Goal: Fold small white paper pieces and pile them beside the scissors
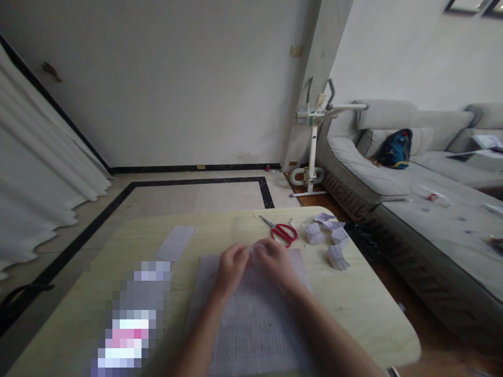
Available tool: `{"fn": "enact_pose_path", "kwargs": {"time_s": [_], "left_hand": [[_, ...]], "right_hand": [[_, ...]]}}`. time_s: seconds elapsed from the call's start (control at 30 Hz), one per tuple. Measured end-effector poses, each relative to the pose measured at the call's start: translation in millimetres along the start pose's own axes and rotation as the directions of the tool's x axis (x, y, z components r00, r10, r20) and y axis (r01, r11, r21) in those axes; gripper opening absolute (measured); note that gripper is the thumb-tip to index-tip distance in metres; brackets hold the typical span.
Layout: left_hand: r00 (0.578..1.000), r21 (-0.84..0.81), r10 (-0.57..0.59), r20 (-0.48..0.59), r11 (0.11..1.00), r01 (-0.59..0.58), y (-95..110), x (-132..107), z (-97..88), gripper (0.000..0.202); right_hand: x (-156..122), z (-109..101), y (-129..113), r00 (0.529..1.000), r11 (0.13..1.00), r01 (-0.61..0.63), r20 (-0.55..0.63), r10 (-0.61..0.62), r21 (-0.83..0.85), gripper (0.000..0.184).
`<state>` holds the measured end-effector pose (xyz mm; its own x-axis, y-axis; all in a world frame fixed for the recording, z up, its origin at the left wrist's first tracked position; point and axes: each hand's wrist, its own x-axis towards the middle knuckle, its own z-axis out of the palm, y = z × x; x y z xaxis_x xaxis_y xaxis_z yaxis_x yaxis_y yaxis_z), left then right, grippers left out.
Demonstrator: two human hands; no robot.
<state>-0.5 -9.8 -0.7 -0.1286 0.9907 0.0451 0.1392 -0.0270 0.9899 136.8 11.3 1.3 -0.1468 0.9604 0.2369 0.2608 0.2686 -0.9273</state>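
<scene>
My left hand (232, 268) and right hand (277, 262) meet over the far edge of a large printed sheet (255, 330), fingers curled in and pinching a small piece of paper (258, 250) between them; blur and my own fingers hide how it is folded. Five or so creased paper pieces (337, 257) lie loosely grouped at the far right, and I judge those already worked. The piece between my fingertips looks unfinished, and the flat slip (176, 242) at the far left shows no fold I can make out, so I take it as not yet worked. Red-handled scissors (285, 234) lie just beyond my right hand, with thin scraps near them. The tabletop (353, 314) is pale wood with rounded corners; on its near left is a pixelated object (133, 319) I cannot identify. Beyond are a plain wall (196, 89), a white curtain (39, 157) on the left, and on the right an exercise machine (313, 152) and a grey sofa (424, 183) with a blue bag (397, 150) on it.
</scene>
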Motion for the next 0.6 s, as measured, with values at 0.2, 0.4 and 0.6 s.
{"fn": "enact_pose_path", "kwargs": {"time_s": [0.2,0.4,0.6], "left_hand": [[1.0,0.016,0.031,-0.003,0.999,-0.031,-2.6,0.7,0.1,0.023],[0.998,0.055,0.057,0.001,0.997,-0.057,-3.4,0.2,0.6,0.023],[0.999,0.051,0.049,-0.003,0.998,-0.048,-2.7,-0.2,0.6,0.021]], "right_hand": [[-0.2,-0.7,0.6,1.0,1.0,0.015,0.0,-0.015,-0.003,0.014],[-1.1,-1.0,0.1,1.0,1.0,-0.006,0.0,0.006,-0.007,0.012],[-1.7,-0.1,1.0,1.0,1.0,0.007,0.003,-0.007,-0.018,0.013]]}}
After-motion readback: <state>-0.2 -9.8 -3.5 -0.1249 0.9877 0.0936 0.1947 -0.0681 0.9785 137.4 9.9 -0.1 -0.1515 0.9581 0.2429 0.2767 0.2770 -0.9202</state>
